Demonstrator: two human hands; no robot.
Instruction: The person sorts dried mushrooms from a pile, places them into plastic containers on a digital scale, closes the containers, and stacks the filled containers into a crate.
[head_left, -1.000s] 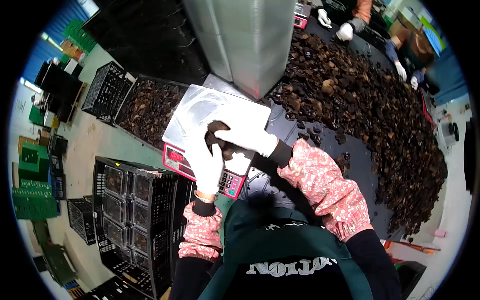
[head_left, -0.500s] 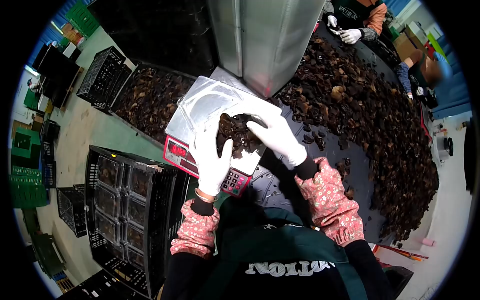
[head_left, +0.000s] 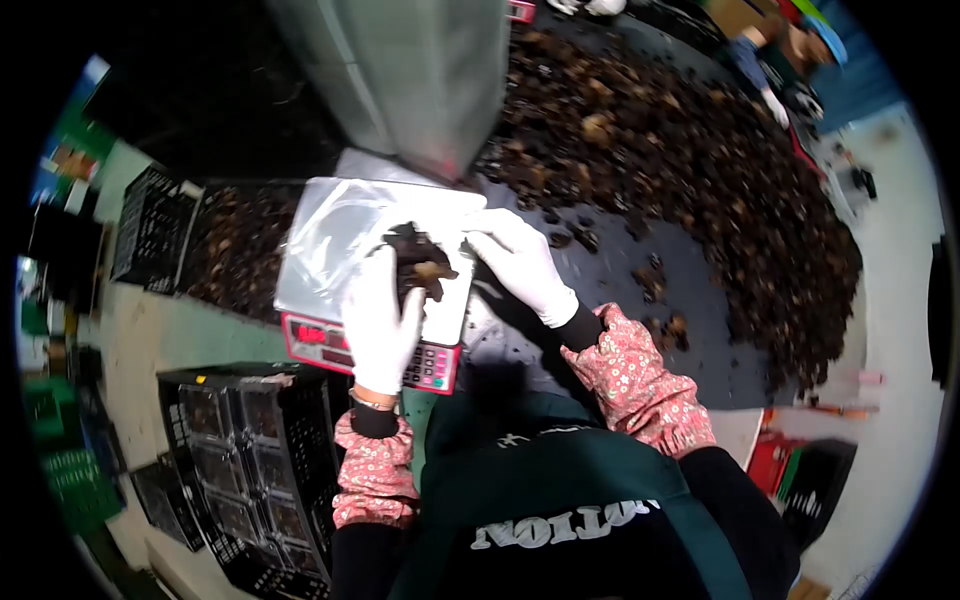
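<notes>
Left hand (head_left: 382, 325): thumb and fingers parted, against dark clump's left side | dark clump (head_left: 418, 262): on scale (head_left: 325, 240) | right hand (head_left: 518, 265): fingers bent, grip can't be told | dark heap (head_left: 690, 165): on table (head_left: 605, 285)

Exposure is bright around the hands and dim at the periphery. Light from above produces glare on the scale plate (head_left: 320, 240) beneath the left hand (head_left: 380, 315); both this and the right hand (head_left: 520, 265) appear nearly washed out. Dark shadow lies nearside of the right. Blur renders the display (head_left: 322, 336) beside the left illegible — outermost surroundings curve, with black corners.
</notes>
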